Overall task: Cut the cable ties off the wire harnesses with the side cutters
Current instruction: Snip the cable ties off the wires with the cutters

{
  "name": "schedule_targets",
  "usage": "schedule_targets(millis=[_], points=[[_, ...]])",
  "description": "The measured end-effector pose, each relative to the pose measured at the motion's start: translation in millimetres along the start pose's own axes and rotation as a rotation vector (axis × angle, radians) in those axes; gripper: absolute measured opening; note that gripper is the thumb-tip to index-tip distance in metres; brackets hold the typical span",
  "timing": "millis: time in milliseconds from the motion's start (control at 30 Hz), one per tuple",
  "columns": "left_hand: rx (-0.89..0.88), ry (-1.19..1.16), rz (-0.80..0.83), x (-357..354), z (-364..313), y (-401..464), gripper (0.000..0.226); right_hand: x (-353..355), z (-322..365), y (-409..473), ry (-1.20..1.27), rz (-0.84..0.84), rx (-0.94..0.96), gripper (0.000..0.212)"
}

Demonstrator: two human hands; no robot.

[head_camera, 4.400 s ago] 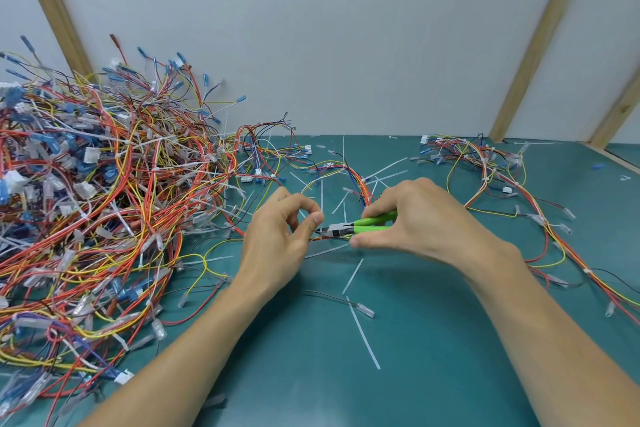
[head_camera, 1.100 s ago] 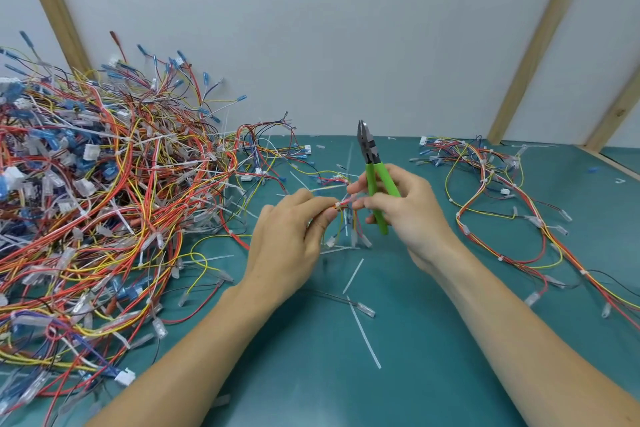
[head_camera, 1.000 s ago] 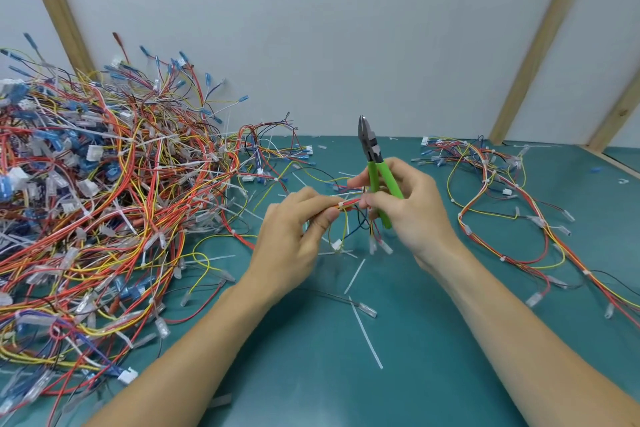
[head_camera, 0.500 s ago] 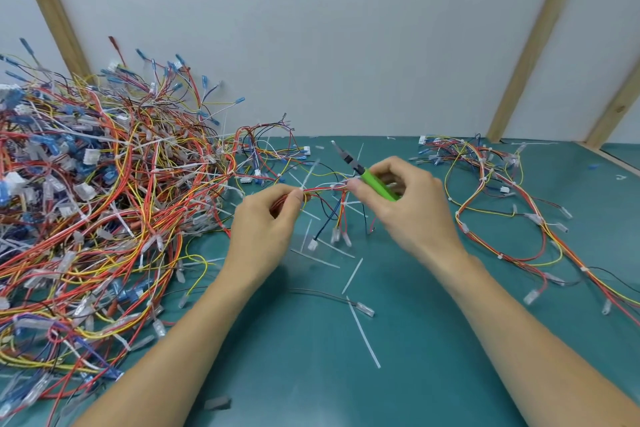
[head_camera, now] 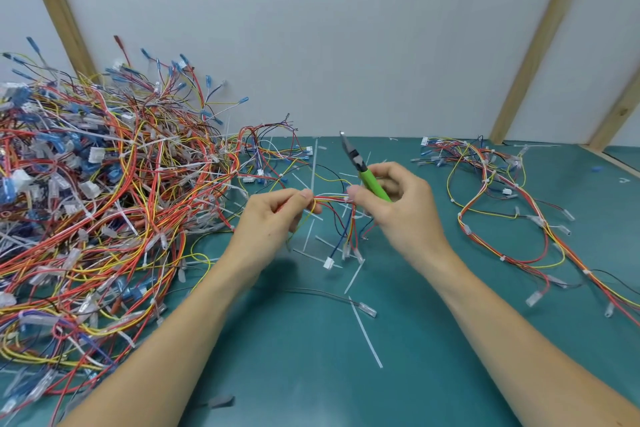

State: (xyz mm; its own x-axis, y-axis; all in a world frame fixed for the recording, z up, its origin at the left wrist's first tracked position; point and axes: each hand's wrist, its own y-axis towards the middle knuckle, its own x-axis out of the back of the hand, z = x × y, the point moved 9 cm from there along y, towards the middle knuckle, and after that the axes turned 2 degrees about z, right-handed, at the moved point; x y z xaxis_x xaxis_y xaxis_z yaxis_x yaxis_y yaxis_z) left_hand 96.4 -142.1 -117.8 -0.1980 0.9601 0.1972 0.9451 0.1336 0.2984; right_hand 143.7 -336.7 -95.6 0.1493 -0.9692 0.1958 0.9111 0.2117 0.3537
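A small wire harness [head_camera: 332, 199] of red, yellow, blue and white wires is stretched between my two hands above the green table [head_camera: 311, 374]. My left hand [head_camera: 273, 222] pinches its left end between thumb and fingers. My right hand [head_camera: 398, 208] pinches the right end with thumb and forefinger and also grips the green-handled side cutters [head_camera: 363, 172], whose jaws point up and to the left, away from the wires. The harness's loose ends hang down to a white connector [head_camera: 328, 263] on the table.
A big tangled pile of harnesses [head_camera: 104, 201] fills the left of the table. Another harness [head_camera: 502, 211] lies spread out at the right. Several cut white cable ties [head_camera: 365, 336] and a black wire [head_camera: 318, 295] lie scattered near my arms. A white wall stands behind.
My hands lifted the harness off the table and pulled apart, stretching it between them. The cutters swung from lying level to jaws up, then tilted left.
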Motion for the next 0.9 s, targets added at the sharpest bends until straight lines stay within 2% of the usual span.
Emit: schedule_targets(millis=[100, 200, 267, 333, 400, 500, 533, 600, 700, 800, 900], points=[[0.03, -0.064, 0.138, -11.6, 3.7, -1.1, 0.033, 5.5, -3.9, 2.3, 0.028, -0.04, -0.028, 0.03], [0.059, -0.166, 0.343, -26.8, 6.5, -7.8, 0.033, 16.0, -4.6, 4.7, -0.036, -0.093, -0.032, 0.036], [0.061, -0.152, 0.515, -40.2, 4.6, -16.4, 0.031, 16.7, -4.7, 8.1, -0.012, -0.045, -0.06, 0.03], [0.036, -0.057, 0.582, -46.9, 3.2, -20.5, 0.031, 9.9, -5.2, 11.0, 0.007, 0.091, -0.094, 0.014], [-0.013, 0.159, 0.491, -42.2, 4.9, -14.7, 0.028, 5.3, -9.0, 10.0, -0.109, 0.169, -0.101, 0.008], [-0.135, 0.669, 0.155, -19.7, 1.3, -5.7, 0.018, 10.4, -17.8, 6.7, -0.424, 0.077, -0.095, 0.018], [-0.164, 0.752, 0.066, -14.1, -2.9, -6.8, 0.015, 11.0, -18.0, 5.1, -0.5, 0.053, -0.095, 0.022], [-0.193, 0.725, -0.025, -7.5, -7.9, -8.6, 0.008, 11.4, -14.8, 3.2, -0.564, 0.02, -0.079, 0.027], [-0.234, 0.608, -0.004, -12.8, -10.8, -9.6, 0.005, 18.8, 0.2, 3.4, -0.595, -0.082, 0.019, 0.032], [-0.306, 0.571, 0.02, -22.6, -21.8, -16.0, 0.007, 30.2, 21.7, 2.5, -0.473, -0.199, 0.162, 0.035], [-0.358, 0.546, -0.06, -20.0, -32.5, -19.6, 0.012, 44.4, 42.1, -0.2, -0.347, -0.288, 0.298, 0.036]])
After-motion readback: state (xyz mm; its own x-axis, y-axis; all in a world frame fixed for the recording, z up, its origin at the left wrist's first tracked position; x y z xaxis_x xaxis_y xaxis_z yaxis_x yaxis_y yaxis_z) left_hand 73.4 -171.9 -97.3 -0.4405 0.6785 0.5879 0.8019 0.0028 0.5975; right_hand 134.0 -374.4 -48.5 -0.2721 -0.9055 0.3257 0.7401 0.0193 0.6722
